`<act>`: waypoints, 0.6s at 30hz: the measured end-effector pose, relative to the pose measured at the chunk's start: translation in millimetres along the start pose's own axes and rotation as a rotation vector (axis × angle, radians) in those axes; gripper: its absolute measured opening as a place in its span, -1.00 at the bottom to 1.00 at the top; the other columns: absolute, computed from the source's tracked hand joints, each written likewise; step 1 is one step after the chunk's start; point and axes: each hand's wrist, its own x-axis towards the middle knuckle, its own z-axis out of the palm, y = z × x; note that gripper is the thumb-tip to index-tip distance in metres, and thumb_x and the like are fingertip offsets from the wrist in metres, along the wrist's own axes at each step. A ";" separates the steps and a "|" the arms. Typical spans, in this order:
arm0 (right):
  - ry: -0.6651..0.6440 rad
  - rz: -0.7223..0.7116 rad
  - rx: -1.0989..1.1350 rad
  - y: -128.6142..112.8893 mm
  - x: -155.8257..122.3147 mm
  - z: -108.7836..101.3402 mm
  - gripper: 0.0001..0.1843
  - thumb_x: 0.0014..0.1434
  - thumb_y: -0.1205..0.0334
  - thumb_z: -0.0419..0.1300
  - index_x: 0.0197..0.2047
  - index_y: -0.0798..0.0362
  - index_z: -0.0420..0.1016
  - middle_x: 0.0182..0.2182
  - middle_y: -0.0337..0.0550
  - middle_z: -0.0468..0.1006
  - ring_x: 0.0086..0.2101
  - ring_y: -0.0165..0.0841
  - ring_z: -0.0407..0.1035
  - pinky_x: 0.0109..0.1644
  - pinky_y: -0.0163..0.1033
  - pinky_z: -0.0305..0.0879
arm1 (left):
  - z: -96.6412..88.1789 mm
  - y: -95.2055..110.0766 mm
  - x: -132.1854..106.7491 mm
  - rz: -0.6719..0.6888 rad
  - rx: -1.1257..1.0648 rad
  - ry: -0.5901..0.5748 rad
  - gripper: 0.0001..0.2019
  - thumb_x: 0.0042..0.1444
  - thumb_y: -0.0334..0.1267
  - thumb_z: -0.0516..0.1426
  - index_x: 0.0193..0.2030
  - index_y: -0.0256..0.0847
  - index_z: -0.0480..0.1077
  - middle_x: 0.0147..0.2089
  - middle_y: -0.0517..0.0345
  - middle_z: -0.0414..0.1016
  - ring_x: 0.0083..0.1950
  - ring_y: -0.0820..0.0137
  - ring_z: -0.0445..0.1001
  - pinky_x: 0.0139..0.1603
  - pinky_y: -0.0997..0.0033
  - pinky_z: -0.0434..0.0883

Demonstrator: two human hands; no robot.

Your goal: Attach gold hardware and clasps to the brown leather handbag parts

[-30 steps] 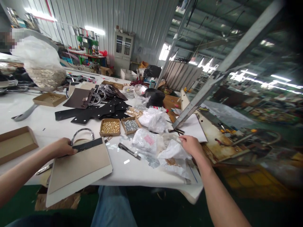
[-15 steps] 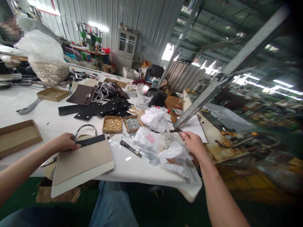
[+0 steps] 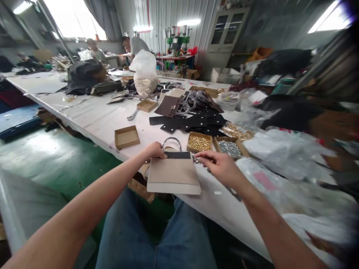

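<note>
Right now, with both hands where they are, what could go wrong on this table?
1. The tan panel hangs over the edge of the table. Only the left hand rests on its top end, so it may slide off if released.
2. The right hand is close to the open box of gold rivets; a bump could spill them.
3. The small metal part at its fingertips could drop to the floor.
</note>
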 end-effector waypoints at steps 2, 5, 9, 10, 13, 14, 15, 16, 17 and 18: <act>-0.070 -0.004 0.020 -5.5 30.9 36.6 -0.63 0.42 -0.01 0.31 0.13 -0.03 0.80 -0.20 -0.12 0.80 -0.30 -0.24 0.57 -0.20 -0.17 0.41 | 4.5 -4.5 2.2 -0.001 -0.050 -0.011 -0.43 0.04 -0.03 0.44 0.17 -0.26 0.70 0.09 -0.08 0.80 0.03 0.12 0.73 -0.11 0.38 0.53; -0.139 -0.011 0.022 -4.0 68.1 76.8 -0.71 0.33 0.07 0.30 -0.05 -0.01 0.81 -0.27 -0.13 0.80 -0.30 -0.23 0.57 -0.16 -0.18 0.40 | 8.7 -7.7 6.2 -0.014 -0.106 -0.023 -0.44 0.02 -0.05 0.45 0.16 -0.26 0.69 0.09 -0.10 0.79 0.07 0.07 0.73 -0.06 0.36 0.55; -0.131 -0.021 0.008 -3.5 89.8 98.5 -0.75 0.27 0.09 0.27 -0.17 -0.02 0.78 -0.26 -0.11 0.80 -0.24 -0.18 0.60 -0.07 -0.15 0.40 | -2.2 -2.1 -5.0 -0.029 -0.134 -0.021 -0.44 0.01 -0.10 0.45 0.16 -0.26 0.68 0.13 -0.15 0.79 0.12 0.02 0.73 -0.05 0.34 0.58; -0.119 -0.019 -0.003 -3.4 91.3 99.9 -0.75 0.26 0.10 0.26 -0.19 -0.02 0.77 -0.24 -0.10 0.80 -0.21 -0.15 0.61 -0.05 -0.14 0.39 | -6.3 0.1 -10.5 -0.027 -0.132 -0.022 -0.46 0.00 -0.10 0.45 0.14 -0.26 0.69 0.09 -0.15 0.80 0.08 0.02 0.75 -0.10 0.34 0.58; -0.176 0.023 -0.011 4.4 97.1 103.9 -0.76 0.24 0.07 0.24 -0.31 -0.05 0.70 -0.30 -0.10 0.77 -0.21 -0.09 0.60 -0.08 -0.10 0.35 | -12.4 2.0 -19.0 -0.013 -0.124 -0.010 -0.47 -0.10 -0.07 0.48 0.05 -0.15 0.70 0.02 -0.06 0.81 -0.01 0.06 0.79 -0.23 0.37 0.59; -0.181 0.042 0.001 9.1 100.3 105.8 -0.77 0.22 0.05 0.24 -0.32 -0.06 0.69 -0.31 -0.11 0.77 -0.21 -0.06 0.60 -0.09 -0.09 0.34 | -11.9 0.7 -17.2 -0.012 -0.131 0.007 -0.44 -0.11 -0.02 0.48 0.07 -0.11 0.69 0.04 -0.04 0.81 0.01 0.05 0.79 -0.20 0.36 0.61; -0.181 0.037 0.016 14.1 103.5 107.7 -0.76 0.23 0.03 0.23 -0.31 -0.07 0.68 -0.31 -0.11 0.76 -0.19 -0.04 0.61 -0.10 -0.08 0.34 | -10.3 -1.1 -13.6 -0.022 -0.162 -0.015 -0.41 -0.16 0.00 0.49 0.07 -0.08 0.68 0.08 -0.05 0.80 0.07 0.00 0.79 -0.13 0.33 0.64; -0.181 0.034 0.026 18.9 106.0 109.6 -0.76 0.23 0.00 0.23 -0.31 -0.08 0.68 -0.30 -0.10 0.76 -0.18 -0.02 0.61 -0.10 -0.07 0.33 | -7.9 -3.3 -9.0 -0.017 -0.187 -0.006 -0.39 -0.20 0.00 0.50 0.07 -0.07 0.67 0.11 -0.07 0.80 0.12 -0.04 0.78 -0.05 0.30 0.66; -0.185 0.034 0.036 23.2 107.4 111.3 -0.74 0.23 -0.03 0.23 -0.30 -0.09 0.67 -0.30 -0.10 0.76 -0.18 -0.01 0.61 -0.10 -0.06 0.33 | -4.9 -5.4 -4.3 -0.013 -0.202 -0.002 -0.37 -0.23 -0.01 0.50 0.07 -0.06 0.67 0.13 -0.10 0.79 0.15 -0.09 0.77 0.01 0.24 0.68; -0.189 0.032 0.045 26.9 107.7 112.9 -0.72 0.25 -0.06 0.23 -0.30 -0.09 0.67 -0.29 -0.10 0.76 -0.17 0.00 0.61 -0.10 -0.05 0.33 | -1.5 -7.4 0.1 -0.006 -0.218 -0.001 -0.36 -0.25 -0.01 0.50 0.07 -0.06 0.66 0.13 -0.13 0.78 0.18 -0.13 0.76 0.06 0.18 0.68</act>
